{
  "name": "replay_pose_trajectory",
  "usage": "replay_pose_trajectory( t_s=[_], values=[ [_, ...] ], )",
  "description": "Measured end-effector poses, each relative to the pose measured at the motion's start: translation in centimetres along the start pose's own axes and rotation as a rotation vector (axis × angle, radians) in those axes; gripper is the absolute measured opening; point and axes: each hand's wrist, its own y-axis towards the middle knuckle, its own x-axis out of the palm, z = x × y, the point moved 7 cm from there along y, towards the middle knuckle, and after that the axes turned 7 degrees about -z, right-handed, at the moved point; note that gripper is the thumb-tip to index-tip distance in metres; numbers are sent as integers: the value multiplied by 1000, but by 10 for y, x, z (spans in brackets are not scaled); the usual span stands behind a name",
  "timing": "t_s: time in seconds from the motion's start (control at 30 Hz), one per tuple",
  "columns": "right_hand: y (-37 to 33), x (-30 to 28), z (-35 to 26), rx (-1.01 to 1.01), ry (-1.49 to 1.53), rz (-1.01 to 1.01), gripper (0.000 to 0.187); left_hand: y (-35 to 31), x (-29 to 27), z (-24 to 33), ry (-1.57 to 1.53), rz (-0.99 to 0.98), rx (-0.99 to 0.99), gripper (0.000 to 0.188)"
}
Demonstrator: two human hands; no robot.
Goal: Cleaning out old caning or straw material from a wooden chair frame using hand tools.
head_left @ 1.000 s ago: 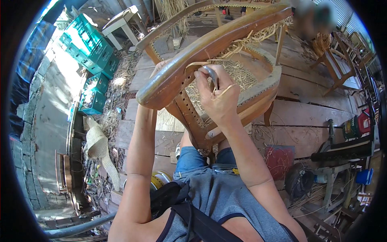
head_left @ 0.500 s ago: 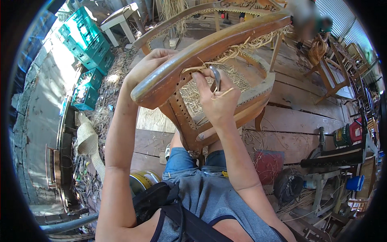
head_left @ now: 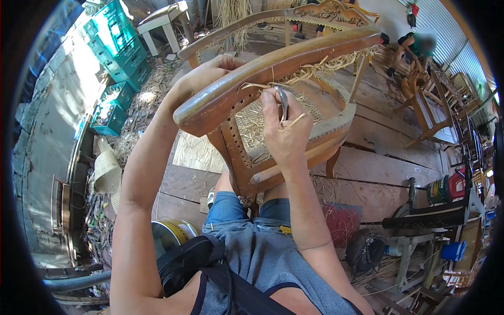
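Note:
A wooden armchair frame (head_left: pixel 237 152) stands tilted between my legs, its curved rail (head_left: pixel 273 69) crossing in front of me. Small holes run along the frame, and loose cane strands (head_left: pixel 336 63) stick out along the rail's underside. My right hand (head_left: pixel 287 126) is closed at the rail's near face around a shiny curved metal tool (head_left: pixel 282 100), whose full shape is hidden. A short pale strand pokes out between its fingers. My left hand (head_left: pixel 212 72) reaches over to the rail's far side, where its fingers are hidden.
Green crates (head_left: pixel 118 63) are stacked at the left beside a small white table (head_left: pixel 164 23). A woven cane roll (head_left: pixel 106 170) lies below them. A yellow can (head_left: pixel 176 233) stands by my left leg. Another person (head_left: pixel 415 52) sits at the far right near chair frames (head_left: pixel 433 113).
My right hand's thumb and fingers have drawn back slightly from the strand at the rail's holes. My left hand has shifted a little along the far side, and the view has moved slightly.

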Motion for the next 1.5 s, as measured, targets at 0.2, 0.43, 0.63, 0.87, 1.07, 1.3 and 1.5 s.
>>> replay_pose_trajectory(
  t_s=[0.2, 0.43, 0.63, 0.87, 1.07, 1.3, 1.5],
  values=[
    [-7, 0, -7, -43, -148, 27, 13, 2, 12, 10, -121, -233, 187, 32],
    [1, 2, -9, -67, -104, 66, 15, -25, 12, -14, -545, -15, 16, 30],
    [-5, 4, -13, -114, -137, 126, 13, -29, 27, -13, -834, -150, 258, 33],
    [-8, 1, 3, 172, -4, 113, 12, -36, 26, -26, -362, 101, 592, 41],
    [-5, 6, 4, 125, -67, 28, 13, -17, 31, -57, -607, 148, 654, 42],
    [-2, 4, 1, -56, -116, 56, 17, -31, 42, -49, -908, -3, 508, 43],
    [5, 7, -3, 74, -147, -31, 16, -32, 42, -21, -854, 29, 522, 35]
  ],
)
